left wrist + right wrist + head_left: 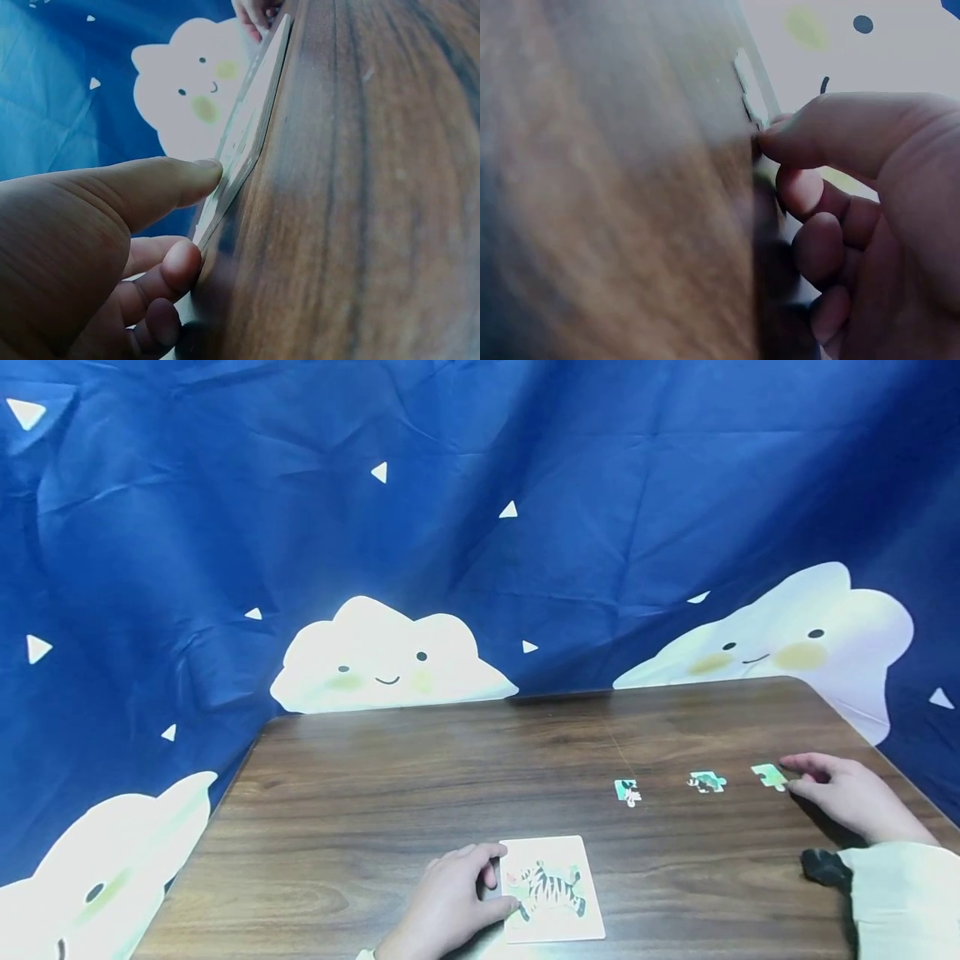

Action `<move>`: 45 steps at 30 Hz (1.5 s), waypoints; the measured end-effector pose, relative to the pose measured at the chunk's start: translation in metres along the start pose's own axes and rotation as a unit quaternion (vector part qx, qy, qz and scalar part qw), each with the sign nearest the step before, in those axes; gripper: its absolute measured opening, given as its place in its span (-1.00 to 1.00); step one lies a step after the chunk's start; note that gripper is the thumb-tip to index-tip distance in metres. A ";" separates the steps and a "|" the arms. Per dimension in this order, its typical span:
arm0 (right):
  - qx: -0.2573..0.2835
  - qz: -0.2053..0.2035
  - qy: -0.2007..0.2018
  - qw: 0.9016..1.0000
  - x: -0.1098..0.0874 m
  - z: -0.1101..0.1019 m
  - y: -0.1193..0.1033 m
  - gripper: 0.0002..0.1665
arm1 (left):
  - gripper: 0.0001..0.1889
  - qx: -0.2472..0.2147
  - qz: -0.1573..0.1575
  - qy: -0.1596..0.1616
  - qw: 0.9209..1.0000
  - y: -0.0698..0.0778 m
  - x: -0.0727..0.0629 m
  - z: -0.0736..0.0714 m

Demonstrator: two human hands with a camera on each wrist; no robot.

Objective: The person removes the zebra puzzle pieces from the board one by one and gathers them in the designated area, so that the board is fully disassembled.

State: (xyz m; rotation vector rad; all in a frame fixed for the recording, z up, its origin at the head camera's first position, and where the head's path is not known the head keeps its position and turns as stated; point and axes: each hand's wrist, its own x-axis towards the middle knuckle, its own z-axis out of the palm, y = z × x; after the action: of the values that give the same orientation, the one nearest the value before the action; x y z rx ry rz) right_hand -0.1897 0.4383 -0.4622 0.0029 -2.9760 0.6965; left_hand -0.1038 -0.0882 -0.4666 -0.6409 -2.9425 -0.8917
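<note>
My left hand (453,893) grips the zebra board (553,892); my right hand (855,793), pinch unclear, touches the two-o'clock green piece (768,776): probably picking, needing a lift.

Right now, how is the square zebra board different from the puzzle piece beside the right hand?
The zebra board is larger and square; the puzzle piece is much smaller, with an interlocking outline. The board has a pale border around a striped zebra; the piece looks mostly green. The board is nearer the person, with the left hand on its edge; the piece is farther away, beside the right hand. Both are thin and printed.
</note>
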 end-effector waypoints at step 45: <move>0.028 0.152 0.053 0.987 -0.007 -0.005 -0.014 -0.41 | -0.45 -0.010 0.007 0.016 1.000 0.000 0.001 0.000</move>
State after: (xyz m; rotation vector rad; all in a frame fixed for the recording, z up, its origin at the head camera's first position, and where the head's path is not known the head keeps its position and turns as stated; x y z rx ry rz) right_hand -0.1820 0.4281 -0.4518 -0.4775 -2.8807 0.7831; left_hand -0.1042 -0.0879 -0.4661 -0.6404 -2.9008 -0.9234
